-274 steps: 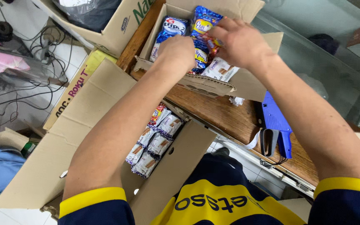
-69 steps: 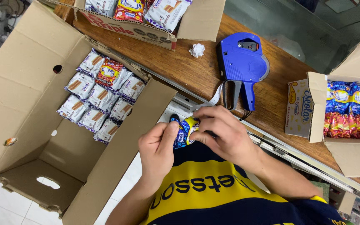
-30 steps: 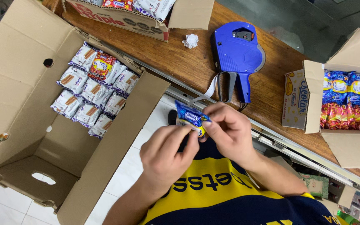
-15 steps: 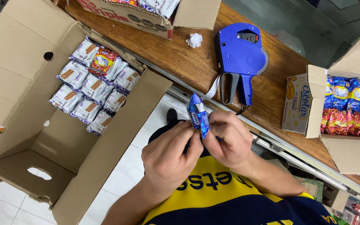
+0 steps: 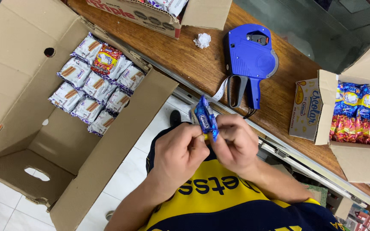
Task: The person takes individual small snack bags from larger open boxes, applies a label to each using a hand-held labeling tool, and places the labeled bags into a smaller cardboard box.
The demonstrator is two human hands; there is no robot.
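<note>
closest in: both hands meet just above the person's yellow and dark blue shirt (image 5: pixel 219 192). left hand (image 5: pixel 178 149) and right hand (image 5: pixel 234 143) each have their fingers pinched on one small blue snack packet (image 5: pixel 205 122), held upright between them, clear of the counter. it is gripped low, with most of it standing above the fingertips.

risk here, as i read it: the wrapper looks slick and the hold is only at its lower edge, so a twist or loosened pinch could let it drop to the white tiled floor (image 5: pixel 129 171) in the gap below, or tear the film.

left of the hands: a big open cardboard box (image 5: pixel 31 141) on its side, rows of white wafer packets (image 5: pixel 93 85) stacked at its far end, one red and yellow packet among them.

further off on the wooden counter (image 5: pixel 185 64): a blue price labelling gun (image 5: pixel 249 57) with its paper strip trailing toward the edge; it could snag a sleeve. beside it lies a crumpled paper scrap (image 5: pixel 202 40).

right: a smaller carton (image 5: pixel 322 107) of blue and red packets. far edge: another open carton (image 5: pixel 159 13).
</note>
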